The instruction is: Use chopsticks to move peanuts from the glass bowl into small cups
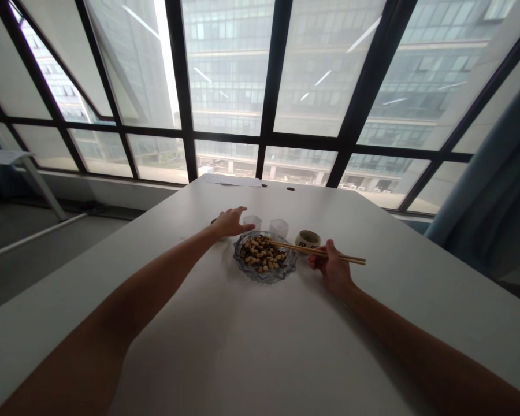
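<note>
The right hand (333,268), right of centre in the frame, is closed around a pair of slim, light-brown chopsticks (342,256). They slant to the left over the rim of a clear glass bowl with a scalloped edge (266,277), their tips reaching the heap of tan nuts and dark seeds (262,254) inside it. Whether the tips grip a piece is too small to tell. The bowl sits at the centre of the frame on a broad white table (190,346).

The left hand (230,222), just left of centre, is held wide, thumb apart from the fingers, near the bowl's far left edge. Its thumb overlaps a clear plastic cup (253,221); I cannot tell whether they touch. A second clear plastic cup (279,227) stands to the right, just behind the bowl. Right of that, near the right hand, is a round cream-coloured cup with dark markings (307,238). White paper sheets (236,181) lie at the table's far edge, upper centre, below black-framed windows (229,69). A blue-grey curtain (494,173) hangs at the right.
</note>
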### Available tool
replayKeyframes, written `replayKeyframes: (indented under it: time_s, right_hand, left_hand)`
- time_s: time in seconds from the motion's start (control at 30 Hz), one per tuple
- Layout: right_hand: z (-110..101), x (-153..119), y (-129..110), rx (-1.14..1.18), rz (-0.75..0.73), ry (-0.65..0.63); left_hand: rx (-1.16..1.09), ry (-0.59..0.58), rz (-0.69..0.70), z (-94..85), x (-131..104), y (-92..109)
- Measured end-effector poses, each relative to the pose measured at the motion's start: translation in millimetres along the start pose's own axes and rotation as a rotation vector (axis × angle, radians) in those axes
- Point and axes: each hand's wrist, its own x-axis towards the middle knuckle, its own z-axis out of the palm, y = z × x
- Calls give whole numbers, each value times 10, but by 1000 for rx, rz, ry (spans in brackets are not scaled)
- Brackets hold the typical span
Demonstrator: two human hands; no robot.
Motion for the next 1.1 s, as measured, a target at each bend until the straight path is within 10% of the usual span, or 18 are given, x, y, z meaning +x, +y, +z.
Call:
replayKeyframes:
  time_s: [0.27, 0.57, 1.1]
  right_hand:
    - [-5, -7, -3, -59, -27, -35]
    - [118, -228, -55, -142, -313, -46]
    - [307, -239, -546, -554, -810, -333]
  left_hand:
    - [-11, -101, -88, 115, 266, 167]
    - [66, 236, 370, 155, 152, -27]
    - [124, 278, 441, 34, 3, 48]
